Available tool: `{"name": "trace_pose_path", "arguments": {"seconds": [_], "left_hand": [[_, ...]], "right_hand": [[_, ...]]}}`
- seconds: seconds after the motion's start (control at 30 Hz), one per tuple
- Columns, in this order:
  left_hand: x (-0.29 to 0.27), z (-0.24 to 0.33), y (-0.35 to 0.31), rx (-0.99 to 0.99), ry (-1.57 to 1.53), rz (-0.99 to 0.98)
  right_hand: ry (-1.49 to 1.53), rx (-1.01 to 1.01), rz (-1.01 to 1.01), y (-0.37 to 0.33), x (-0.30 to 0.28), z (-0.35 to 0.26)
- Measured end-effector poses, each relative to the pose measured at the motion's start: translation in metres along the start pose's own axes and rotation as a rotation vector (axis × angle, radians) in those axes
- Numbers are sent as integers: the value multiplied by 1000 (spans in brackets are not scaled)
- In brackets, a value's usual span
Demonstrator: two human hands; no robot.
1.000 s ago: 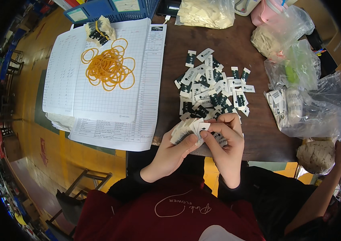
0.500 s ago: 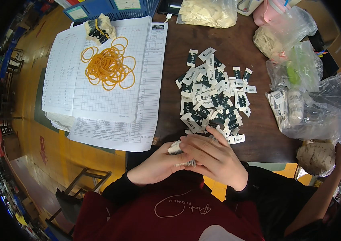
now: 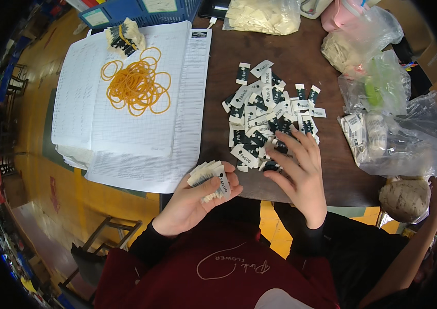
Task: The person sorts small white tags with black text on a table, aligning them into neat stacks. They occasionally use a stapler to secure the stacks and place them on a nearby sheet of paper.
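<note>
A stack of small white labels (image 3: 222,186) lies fanned in my left hand (image 3: 185,205), which is closed around it with the thumb on top. My right hand (image 3: 303,177) reaches over the near right side of a loose pile of black and white fabric labels (image 3: 252,116). Its fingers are spread, and the fingertips touch the labels there; none is seen gripped. On the papers at the left lies a heap of orange rubber bands (image 3: 136,87). Just beyond it sits a bundle of labels (image 3: 126,38) with a rubber band around it.
Written sheets (image 3: 82,113) cover the table's left part. A blue basket (image 3: 126,14) stands behind them. At the back is a bag of cream labels (image 3: 262,18); more plastic bags (image 3: 398,139) line the right side. Another person's arm (image 3: 414,257) is at the lower right, beside a wrapped roll (image 3: 405,200).
My hands have parted. The right one has moved forward and right onto the label pile, while the left has shifted slightly left, keeping the stack, which now shows fanned.
</note>
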State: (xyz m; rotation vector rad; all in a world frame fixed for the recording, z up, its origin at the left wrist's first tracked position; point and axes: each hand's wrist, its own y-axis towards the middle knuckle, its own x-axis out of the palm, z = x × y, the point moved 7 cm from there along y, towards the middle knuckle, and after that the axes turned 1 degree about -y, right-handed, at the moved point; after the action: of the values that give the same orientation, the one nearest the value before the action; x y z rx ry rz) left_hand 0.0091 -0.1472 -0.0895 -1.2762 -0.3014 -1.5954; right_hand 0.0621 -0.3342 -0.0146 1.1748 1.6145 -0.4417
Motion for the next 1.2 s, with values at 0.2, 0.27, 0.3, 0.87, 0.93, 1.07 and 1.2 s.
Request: {"name": "trace_pose_path", "arguments": {"seconds": [0.2,0.27,0.3,0.87,0.93,1.07,1.2], "left_hand": [[2,-2,7,1,11,29],[3,-2,8,-3,10,40],[3,-3,8,-7,10,45],[10,-5,11,-10,40,49],[10,-6,11,-4,41,40],[1,-8,9,28,40,94],[-4,-7,10,73,16,95]], "right_hand": [[82,317,131,-1,-29,39],[21,292,93,5,-27,40],[-1,277,71,8,-23,38],[30,177,2,24,-14,33],[13,155,-28,22,-14,29],[17,156,-58,18,-9,28],[61,118,28,16,-5,36]]}}
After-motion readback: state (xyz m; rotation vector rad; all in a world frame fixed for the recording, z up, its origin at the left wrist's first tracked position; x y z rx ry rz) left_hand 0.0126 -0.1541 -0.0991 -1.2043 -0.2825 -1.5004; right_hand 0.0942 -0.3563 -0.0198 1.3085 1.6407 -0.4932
